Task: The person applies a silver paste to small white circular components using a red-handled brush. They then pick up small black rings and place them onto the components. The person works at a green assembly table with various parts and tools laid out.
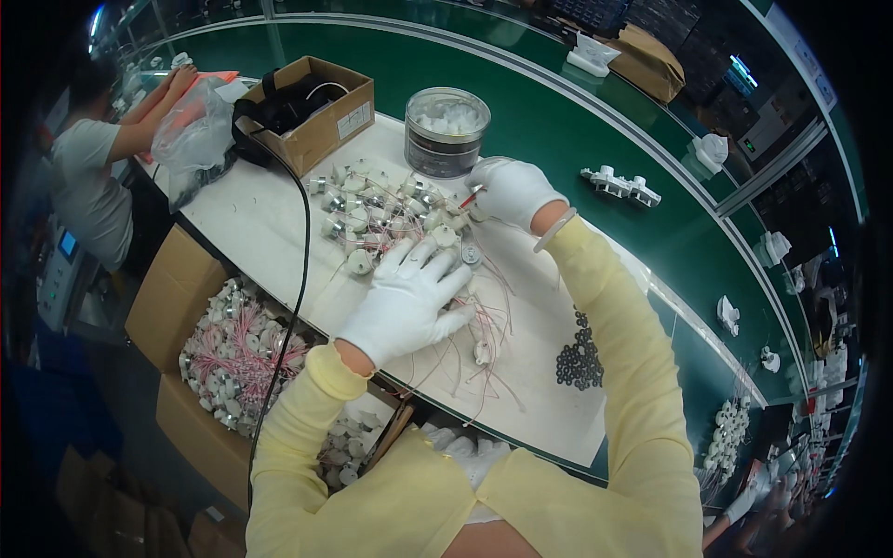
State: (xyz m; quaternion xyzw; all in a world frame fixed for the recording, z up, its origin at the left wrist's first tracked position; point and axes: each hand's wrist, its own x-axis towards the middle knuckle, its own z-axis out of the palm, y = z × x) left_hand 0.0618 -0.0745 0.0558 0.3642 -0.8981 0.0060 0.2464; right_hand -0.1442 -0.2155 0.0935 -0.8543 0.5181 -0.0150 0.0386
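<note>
My left hand (409, 299), in a white glove, lies with spread fingers on the near edge of a pile of small white-and-silver motors (357, 219) with thin pinkish wires. One round silver-grey motor face (471, 253) shows just beyond its fingertips. My right hand (513, 193), also gloved, is closed around a thin red stick-like tool (473, 197) at the right end of the pile. The tool's tip is too small to make out. Right behind that hand stands a round metal can (446, 139) holding a whitish, paste-like mass.
Black rings (581, 357) lie in a heap on the white table sheet (530, 316). A cardboard box (321, 112) with black contents stands at the back left, a black cable (305, 251) running from it. An open carton (244, 358) of wired motors sits lower left. Another person (102, 177) works far left.
</note>
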